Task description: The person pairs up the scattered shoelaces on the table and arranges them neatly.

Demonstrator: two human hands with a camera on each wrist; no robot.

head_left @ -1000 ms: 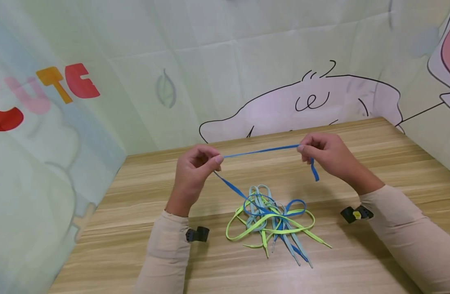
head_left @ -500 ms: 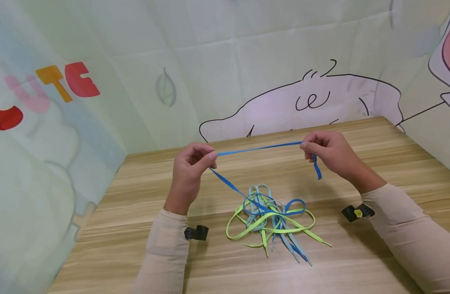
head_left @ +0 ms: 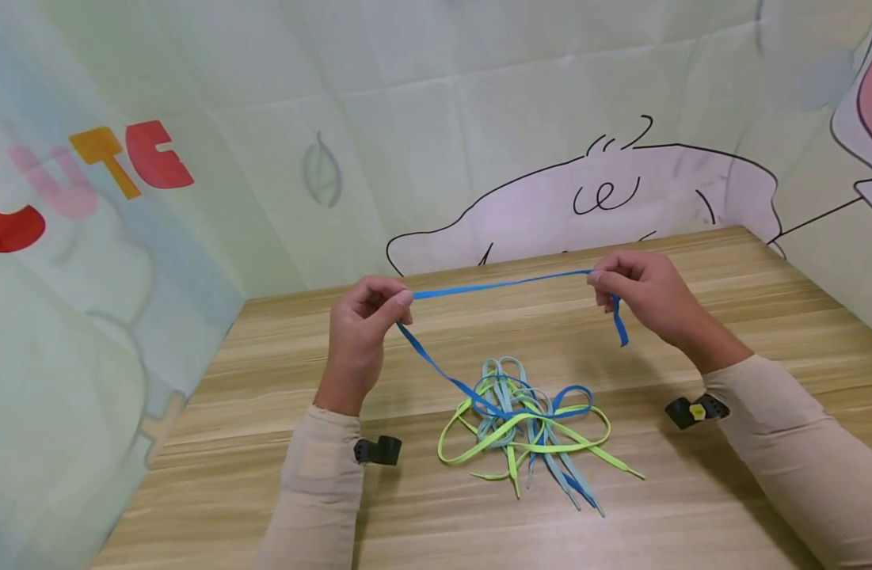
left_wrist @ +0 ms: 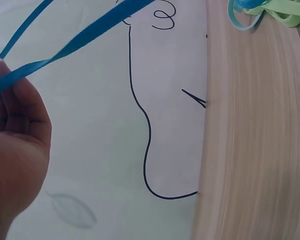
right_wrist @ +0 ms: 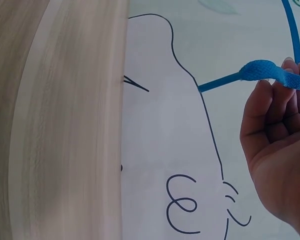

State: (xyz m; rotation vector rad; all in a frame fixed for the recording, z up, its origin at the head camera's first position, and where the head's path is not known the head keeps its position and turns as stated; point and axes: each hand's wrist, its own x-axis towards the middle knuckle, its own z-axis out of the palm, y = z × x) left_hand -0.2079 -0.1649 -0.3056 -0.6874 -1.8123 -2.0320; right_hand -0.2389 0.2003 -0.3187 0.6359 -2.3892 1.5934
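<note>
Between both raised hands a flat blue shoelace (head_left: 496, 285) stretches nearly straight above the table. My left hand (head_left: 360, 332) pinches it between thumb and fingers; from there the lace slants down into a loose pile of shoelaces. With thumb and fingertips my right hand (head_left: 642, 297) pinches it near one end, and a short blue tail (head_left: 620, 323) hangs below. The pile holds a yellow-green shoelace (head_left: 471, 457), a light blue shoelace (head_left: 503, 372) and more of the blue one, looped over each other. In the right wrist view the lace tail (right_wrist: 260, 70) twists out past the fingers.
The laces lie on a wood-grain table (head_left: 264, 443). Behind it hangs a pale printed cloth (head_left: 421, 142) with cartoon line drawings, meeting the table's far edge. A small black wrist camera (head_left: 377, 450) sits at the left cuff, another black wrist camera (head_left: 695, 412) at the right.
Both hands have drifted apart, the left one leftward and the right one slightly right and up. The blue span between them is longer; the pile has stayed in place.
</note>
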